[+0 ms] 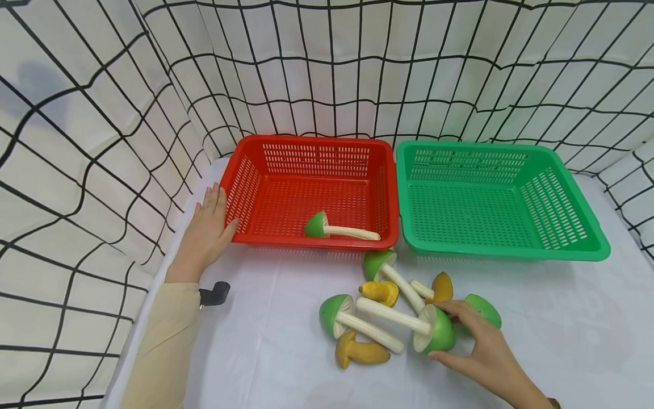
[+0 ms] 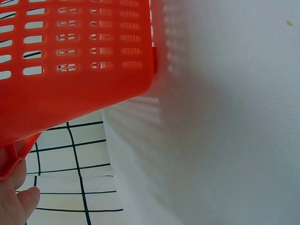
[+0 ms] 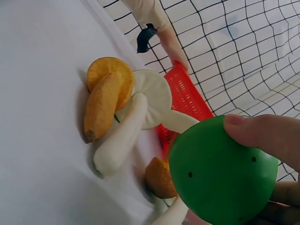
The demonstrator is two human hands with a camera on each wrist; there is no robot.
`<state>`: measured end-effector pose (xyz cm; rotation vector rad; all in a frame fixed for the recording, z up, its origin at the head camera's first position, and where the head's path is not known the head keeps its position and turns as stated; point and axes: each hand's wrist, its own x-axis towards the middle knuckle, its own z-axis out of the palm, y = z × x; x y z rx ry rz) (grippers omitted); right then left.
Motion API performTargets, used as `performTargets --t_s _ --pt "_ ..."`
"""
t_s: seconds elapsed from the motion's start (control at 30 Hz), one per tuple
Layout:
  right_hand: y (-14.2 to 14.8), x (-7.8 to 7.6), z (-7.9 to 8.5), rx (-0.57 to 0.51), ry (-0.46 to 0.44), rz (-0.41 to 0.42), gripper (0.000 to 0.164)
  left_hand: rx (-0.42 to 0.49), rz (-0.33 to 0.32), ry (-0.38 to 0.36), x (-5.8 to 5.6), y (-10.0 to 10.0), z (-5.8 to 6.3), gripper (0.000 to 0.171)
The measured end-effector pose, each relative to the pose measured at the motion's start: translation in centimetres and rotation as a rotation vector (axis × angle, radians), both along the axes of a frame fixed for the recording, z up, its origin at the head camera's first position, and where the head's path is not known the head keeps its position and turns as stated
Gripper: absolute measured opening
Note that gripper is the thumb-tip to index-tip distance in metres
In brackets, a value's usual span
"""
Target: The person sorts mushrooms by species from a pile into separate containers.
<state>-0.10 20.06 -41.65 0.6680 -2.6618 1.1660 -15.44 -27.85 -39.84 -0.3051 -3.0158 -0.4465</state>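
My left hand [image 1: 204,230] rests with straight fingers along the left rim of the red basket [image 1: 306,241]. In the left wrist view, fingertips touch that basket's edge. Inside it lies one green-capped toy mushroom [image 1: 352,232] with a white stem. My right hand [image 1: 477,352] holds another green-capped mushroom [image 3: 222,171] by its cap, thumb on one side and fingers on the other, the white stem pointing left in the head view. Around it lie more green-capped mushrooms [image 1: 370,332] and yellow-brown mushrooms [image 1: 365,352]. A green cap [image 1: 482,309] is partly hidden behind the right hand.
A green basket [image 1: 503,255] stands right of the red one, their rims close together. White cloth covers the table [image 1: 276,341]. Black netting [image 1: 357,62] over white sheeting rises behind and at the sides. A dark strap end [image 1: 217,293] sticks out at the left wrist.
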Motion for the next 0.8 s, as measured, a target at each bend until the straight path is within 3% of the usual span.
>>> performTargets --t_s 0.2,0.43,0.6,0.8 --pt "0.3 -0.7 0.4 -0.025 0.075 0.011 0.077 0.002 0.004 -0.007 -0.1 0.0 0.0 0.068" --pt "0.4 -1.0 1.2 -0.019 0.036 0.015 0.079 -0.002 0.011 -0.009 -0.1 0.0 0.0 0.069" --pt "0.4 -1.3 1.0 -0.102 0.08 0.042 0.082 -0.009 0.017 -0.018 0.0 0.0 0.1 0.069" --pt "0.4 -1.8 1.3 -0.105 0.09 0.05 0.082 -0.001 0.013 -0.014 0.1 0.1 0.1 0.069"
